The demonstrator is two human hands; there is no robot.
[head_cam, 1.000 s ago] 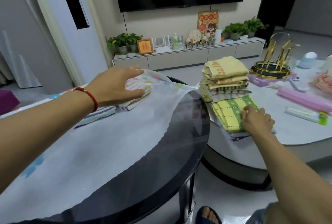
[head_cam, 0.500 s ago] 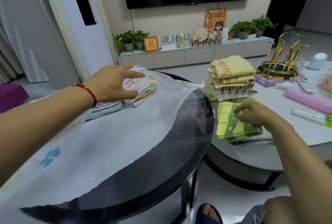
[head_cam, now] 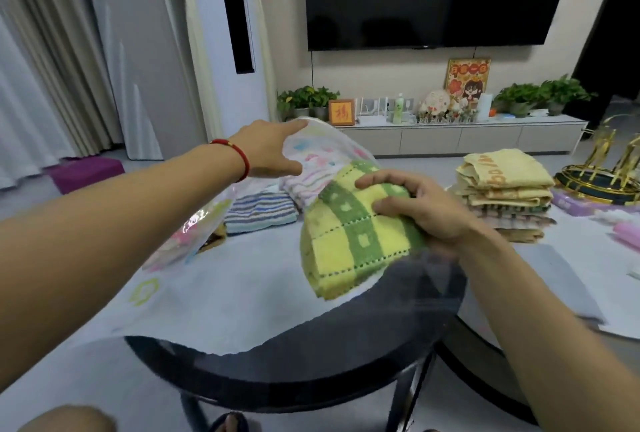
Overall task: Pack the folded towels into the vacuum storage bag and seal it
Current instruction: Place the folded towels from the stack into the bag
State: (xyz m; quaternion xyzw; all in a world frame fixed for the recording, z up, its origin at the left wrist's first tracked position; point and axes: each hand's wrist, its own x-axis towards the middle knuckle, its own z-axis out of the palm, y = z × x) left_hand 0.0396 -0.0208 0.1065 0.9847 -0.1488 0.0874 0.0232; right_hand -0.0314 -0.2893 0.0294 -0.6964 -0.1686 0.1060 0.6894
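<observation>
My right hand point(head_cam: 427, 210) grips a folded yellow-and-green checked towel point(head_cam: 349, 241) and holds it just above the clear vacuum storage bag point(head_cam: 221, 296), near the bag's mouth. My left hand point(head_cam: 270, 151) pinches the bag's upper layer point(head_cam: 325, 147) and lifts it open. Inside the bag lie a blue striped towel point(head_cam: 259, 213) and a pink-and-white striped towel point(head_cam: 308, 182). A stack of folded yellow towels point(head_cam: 505, 186) stands to the right on the white table.
The bag lies across a round dark glass table point(head_cam: 346, 359). The lower white table point(head_cam: 554, 265) on the right carries a gold rack point(head_cam: 602, 172) and pink items point(head_cam: 627, 234). A TV console point(head_cam: 460, 134) with plants stands behind. My foot point(head_cam: 228, 426) shows below.
My right hand lifted the checked towel off the white table and carried it left to the bag's mouth. My left hand raised the bag's upper layer. The camera tilted up.
</observation>
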